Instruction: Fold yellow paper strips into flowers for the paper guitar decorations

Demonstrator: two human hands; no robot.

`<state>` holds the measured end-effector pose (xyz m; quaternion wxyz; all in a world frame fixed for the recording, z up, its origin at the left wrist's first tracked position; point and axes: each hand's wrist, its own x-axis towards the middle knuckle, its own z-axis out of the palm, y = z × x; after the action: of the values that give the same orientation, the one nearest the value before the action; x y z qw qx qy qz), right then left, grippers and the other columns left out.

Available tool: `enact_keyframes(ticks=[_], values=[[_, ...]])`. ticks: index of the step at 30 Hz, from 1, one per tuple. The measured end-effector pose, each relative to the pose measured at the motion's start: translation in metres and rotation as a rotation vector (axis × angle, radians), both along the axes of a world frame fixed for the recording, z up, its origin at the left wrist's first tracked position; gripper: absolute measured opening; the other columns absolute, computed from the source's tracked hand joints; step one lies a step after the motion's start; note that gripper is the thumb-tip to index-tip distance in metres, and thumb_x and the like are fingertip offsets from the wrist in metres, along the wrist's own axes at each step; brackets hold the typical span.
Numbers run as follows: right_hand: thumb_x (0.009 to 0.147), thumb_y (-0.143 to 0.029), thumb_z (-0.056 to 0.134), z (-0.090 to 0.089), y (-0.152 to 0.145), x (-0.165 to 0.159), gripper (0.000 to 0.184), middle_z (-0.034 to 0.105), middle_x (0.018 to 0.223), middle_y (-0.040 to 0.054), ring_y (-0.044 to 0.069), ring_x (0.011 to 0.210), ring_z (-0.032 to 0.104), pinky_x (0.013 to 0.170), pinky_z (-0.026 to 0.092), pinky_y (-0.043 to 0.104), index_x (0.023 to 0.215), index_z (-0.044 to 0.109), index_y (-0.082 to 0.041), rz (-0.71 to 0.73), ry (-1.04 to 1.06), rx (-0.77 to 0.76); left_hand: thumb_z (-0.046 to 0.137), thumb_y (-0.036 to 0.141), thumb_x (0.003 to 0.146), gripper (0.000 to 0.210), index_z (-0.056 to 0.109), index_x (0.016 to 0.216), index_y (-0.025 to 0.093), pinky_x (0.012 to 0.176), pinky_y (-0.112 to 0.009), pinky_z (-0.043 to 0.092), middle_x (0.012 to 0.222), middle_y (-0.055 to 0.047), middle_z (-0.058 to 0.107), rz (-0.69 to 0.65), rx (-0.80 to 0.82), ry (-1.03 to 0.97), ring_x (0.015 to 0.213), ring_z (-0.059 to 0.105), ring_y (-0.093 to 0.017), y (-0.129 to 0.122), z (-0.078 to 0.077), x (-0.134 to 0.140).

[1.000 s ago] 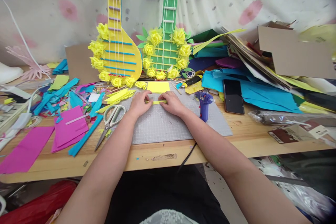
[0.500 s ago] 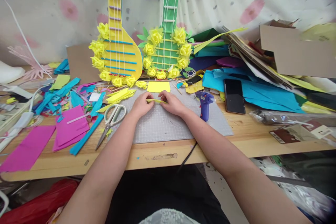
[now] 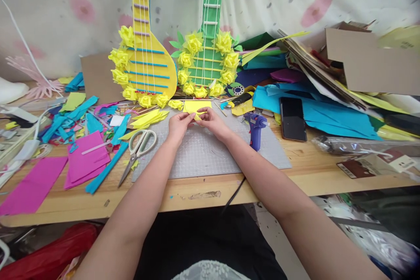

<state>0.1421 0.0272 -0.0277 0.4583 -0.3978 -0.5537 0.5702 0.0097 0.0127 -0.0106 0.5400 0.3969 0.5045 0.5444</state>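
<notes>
Between my left hand (image 3: 179, 126) and my right hand (image 3: 211, 121) is a small piece of yellow crepe paper (image 3: 197, 117), pinched by the fingertips of both. My fingers cover much of it, and the hands nearly touch above the grey cutting mat (image 3: 197, 164). Just behind them lies a flat yellow sheet (image 3: 189, 106). A yellow paper rose (image 3: 176, 104) rests to its left. Scissors (image 3: 139, 151) with pale handles lie left of my left hand. A blue glue gun (image 3: 255, 130) stands on the mat to the right of my right hand.
A yellow paper lute (image 3: 154, 61) and a green one (image 3: 210, 54), both trimmed with yellow roses, lean at the back. Yellow strips (image 3: 149, 119), magenta sheets (image 3: 87, 157) and blue scraps (image 3: 70, 118) cover the left. A phone (image 3: 293, 119) and stacked cardboard (image 3: 370, 61) are on the right.
My hands have drawn closer together, the left moving rightward. The yellow paper, a thin straight strip between them before, is now bunched or folded at my fingertips.
</notes>
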Motion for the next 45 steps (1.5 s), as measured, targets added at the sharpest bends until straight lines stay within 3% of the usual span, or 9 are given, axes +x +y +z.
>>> enact_keyframes(ticks=[11, 19, 24, 28, 32, 37, 42, 45], values=[[0.064, -0.033, 0.067, -0.002, -0.001, -0.002, 0.031, 0.055, 0.063, -0.0062, 0.009, 0.058, 0.05, 0.058, 0.038, 0.025, 0.087, 0.048, -0.021, -0.067, -0.104, -0.001, 0.077, 0.029, 0.055, 0.024, 0.066, 0.069, 0.012, 0.064, -0.029, 0.052, 0.065, -0.004, 0.068, 0.012, -0.082, -0.024, 0.068, 0.067, -0.018, 0.0, 0.004, -0.005], [0.054, -0.034, 0.072, -0.003, 0.002, 0.0, 0.033, 0.052, 0.059, -0.0066, 0.008, 0.055, 0.047, 0.056, 0.037, 0.024, 0.072, 0.047, -0.02, -0.134, -0.117, 0.01, 0.075, 0.027, 0.058, 0.024, 0.066, 0.075, 0.012, 0.066, -0.026, 0.052, 0.072, -0.006, 0.07, 0.073, -0.087, -0.08, 0.069, 0.067, -0.016, 0.001, 0.005, -0.01], [0.051, -0.037, 0.074, 0.0, 0.002, 0.006, 0.035, 0.056, 0.065, -0.0035, 0.009, 0.06, 0.05, 0.06, 0.039, 0.025, 0.071, 0.05, -0.019, -0.099, -0.082, -0.018, 0.076, 0.028, 0.057, 0.024, 0.066, 0.074, 0.013, 0.071, -0.027, 0.052, 0.074, -0.005, 0.07, 0.096, -0.064, -0.128, 0.068, 0.066, -0.013, 0.003, 0.004, -0.015], [0.059, -0.043, 0.07, 0.01, -0.004, 0.01, 0.032, 0.059, 0.076, 0.0001, 0.012, 0.069, 0.052, 0.066, 0.041, 0.027, 0.075, 0.055, -0.019, -0.1, -0.151, 0.13, 0.078, 0.033, 0.054, 0.029, 0.067, 0.073, 0.013, 0.074, -0.029, 0.05, 0.073, -0.005, 0.07, 0.112, -0.026, -0.084, 0.07, 0.065, -0.014, 0.003, 0.002, -0.017], [0.069, -0.049, 0.061, 0.011, -0.007, 0.008, 0.031, 0.061, 0.084, 0.0028, 0.013, 0.075, 0.052, 0.066, 0.04, 0.026, 0.077, 0.058, -0.019, -0.069, -0.274, 0.263, 0.08, 0.037, 0.049, 0.034, 0.069, 0.071, 0.014, 0.077, -0.03, 0.05, 0.075, -0.004, 0.07, 0.041, 0.001, -0.041, 0.077, 0.064, -0.016, 0.002, 0.001, -0.015], [0.072, -0.054, 0.056, 0.002, -0.005, 0.004, 0.036, 0.052, 0.064, -0.0015, 0.01, 0.057, 0.04, 0.056, 0.032, 0.025, 0.067, 0.053, -0.018, -0.049, -0.342, 0.237, 0.081, 0.034, 0.048, 0.032, 0.07, 0.071, 0.015, 0.087, -0.033, 0.047, 0.088, -0.005, 0.071, -0.037, 0.022, -0.054, 0.091, 0.063, -0.019, -0.002, 0.002, -0.01], [0.07, -0.056, 0.056, 0.005, -0.007, 0.003, 0.039, 0.051, 0.064, -0.0018, 0.009, 0.057, 0.038, 0.055, 0.032, 0.024, 0.065, 0.052, -0.018, -0.003, -0.287, 0.235, 0.082, 0.033, 0.046, 0.037, 0.072, 0.077, 0.015, 0.091, -0.034, 0.046, 0.088, -0.006, 0.072, -0.088, 0.006, -0.074, 0.091, 0.064, -0.019, -0.004, 0.001, -0.006], [0.071, -0.057, 0.055, 0.005, -0.008, 0.002, 0.039, 0.053, 0.065, -0.0016, 0.009, 0.058, 0.04, 0.056, 0.032, 0.024, 0.066, 0.053, -0.018, 0.002, -0.298, 0.251, 0.081, 0.031, 0.046, 0.034, 0.072, 0.074, 0.014, 0.09, -0.034, 0.047, 0.083, -0.006, 0.072, -0.046, -0.004, -0.09, 0.088, 0.065, -0.019, -0.002, 0.0, -0.005]])
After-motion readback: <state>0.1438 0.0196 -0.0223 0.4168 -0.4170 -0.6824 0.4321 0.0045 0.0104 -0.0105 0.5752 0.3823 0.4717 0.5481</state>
